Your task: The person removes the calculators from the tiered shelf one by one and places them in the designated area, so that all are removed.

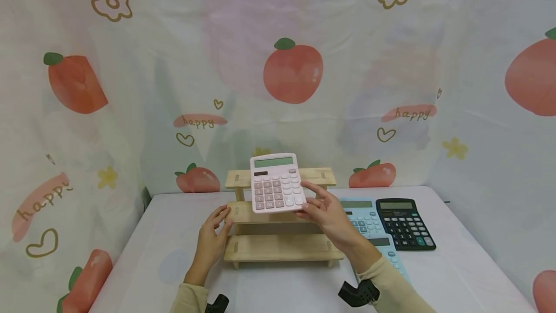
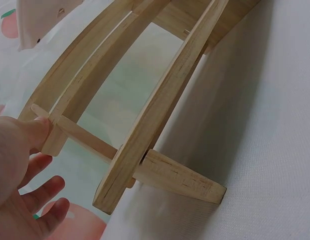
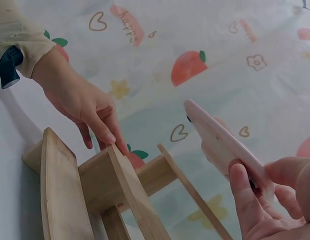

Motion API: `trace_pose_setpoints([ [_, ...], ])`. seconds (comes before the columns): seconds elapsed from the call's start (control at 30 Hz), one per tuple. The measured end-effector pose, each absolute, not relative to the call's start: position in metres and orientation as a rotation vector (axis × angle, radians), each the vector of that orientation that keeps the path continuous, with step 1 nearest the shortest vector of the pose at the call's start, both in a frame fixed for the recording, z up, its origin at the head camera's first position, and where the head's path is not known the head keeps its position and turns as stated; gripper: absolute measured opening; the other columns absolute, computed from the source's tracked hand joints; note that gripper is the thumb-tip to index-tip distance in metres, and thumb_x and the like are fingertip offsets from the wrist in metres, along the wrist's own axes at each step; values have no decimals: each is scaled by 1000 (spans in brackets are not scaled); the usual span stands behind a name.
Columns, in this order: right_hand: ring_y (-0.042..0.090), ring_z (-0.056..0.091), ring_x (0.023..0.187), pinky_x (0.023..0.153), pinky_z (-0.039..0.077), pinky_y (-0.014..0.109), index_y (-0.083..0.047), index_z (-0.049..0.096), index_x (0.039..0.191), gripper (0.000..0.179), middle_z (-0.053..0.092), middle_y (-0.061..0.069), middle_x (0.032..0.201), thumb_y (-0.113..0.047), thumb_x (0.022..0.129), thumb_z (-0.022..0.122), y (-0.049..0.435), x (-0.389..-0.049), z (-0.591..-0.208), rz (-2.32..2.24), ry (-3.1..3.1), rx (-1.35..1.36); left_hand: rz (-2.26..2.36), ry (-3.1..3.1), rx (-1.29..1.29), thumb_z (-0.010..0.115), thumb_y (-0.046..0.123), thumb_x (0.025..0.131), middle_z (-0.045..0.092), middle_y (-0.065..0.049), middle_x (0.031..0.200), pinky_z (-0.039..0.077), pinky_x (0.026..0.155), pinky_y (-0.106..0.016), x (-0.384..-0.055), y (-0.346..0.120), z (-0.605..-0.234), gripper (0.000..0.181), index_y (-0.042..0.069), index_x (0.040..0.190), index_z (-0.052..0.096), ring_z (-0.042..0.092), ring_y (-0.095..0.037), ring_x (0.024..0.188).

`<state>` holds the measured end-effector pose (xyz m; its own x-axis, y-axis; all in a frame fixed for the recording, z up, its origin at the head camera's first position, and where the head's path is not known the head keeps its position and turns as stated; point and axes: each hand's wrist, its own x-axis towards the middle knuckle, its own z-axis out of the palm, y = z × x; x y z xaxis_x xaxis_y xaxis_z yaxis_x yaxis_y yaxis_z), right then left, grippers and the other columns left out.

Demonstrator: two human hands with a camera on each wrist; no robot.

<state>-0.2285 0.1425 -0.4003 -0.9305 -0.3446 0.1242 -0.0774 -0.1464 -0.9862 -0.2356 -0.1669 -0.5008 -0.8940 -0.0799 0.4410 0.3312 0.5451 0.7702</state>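
Observation:
My right hand (image 1: 336,219) holds a pink calculator (image 1: 273,170) by its lower right corner, thumb and fingers on either side of it. The calculator is raised in front of the upper tiers of a three-tier wooden display stand (image 1: 284,248), its keys and screen facing me. In the right wrist view the calculator (image 3: 230,140) shows edge-on, tilted. At the left end of the stand's middle tier, my left hand (image 1: 210,240) grips the board's corner with thumb and forefinger. The left wrist view shows that thumb (image 2: 37,130) on the board, the other fingers loosely bent beside it.
Right of the stand lie a light blue calculator (image 1: 362,216), a second blue calculator (image 1: 391,250) partly behind my right forearm, and a black calculator (image 1: 406,223). A white cloth (image 1: 143,255) covers the table. Behind it hangs a fruit-printed curtain (image 1: 243,62).

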Motion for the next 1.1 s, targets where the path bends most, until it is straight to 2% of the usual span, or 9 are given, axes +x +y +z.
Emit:
trace_pose_setpoints([
  [0.23, 11, 71, 106, 91, 58, 26, -6, 29, 158, 62, 52, 32, 143, -4, 103, 55, 149, -221, -401, -2185, 1956, -487, -1271, -2347, -229, 66, 14, 98, 60, -21, 142, 52, 94, -59, -236, -167, -501, 40, -6, 133, 63, 56, -41, 132],
  [0.5, 10, 70, 109, 93, 57, 25, -6, 27, 159, 62, 47, 33, 149, -5, 103, 54, 154, -216, -403, -2183, 1970, -463, -1253, -2322, -243, 67, 13, 97, 61, -21, 141, 52, 93, -59, -237, -168, -502, 40, -6, 132, 63, 57, -41, 131],
  [0.8, 10, 70, 109, 93, 57, 26, -8, 28, 159, 63, 49, 30, 148, -6, 103, 56, 163, -210, -408, -2169, 2009, -408, -1295, -2340, -231, 67, 15, 97, 60, -19, 143, 52, 96, -56, -237, -167, -505, 41, -5, 133, 63, 55, -38, 135],
  [1.1, 10, 70, 109, 91, 58, 27, -7, 28, 158, 63, 52, 25, 147, -8, 102, 57, 175, -203, -412, -2164, 2029, -395, -1293, -2340, -232, 67, 14, 98, 59, -21, 143, 51, 96, -59, -236, -167, -503, 42, -7, 134, 62, 55, -41, 134],
])
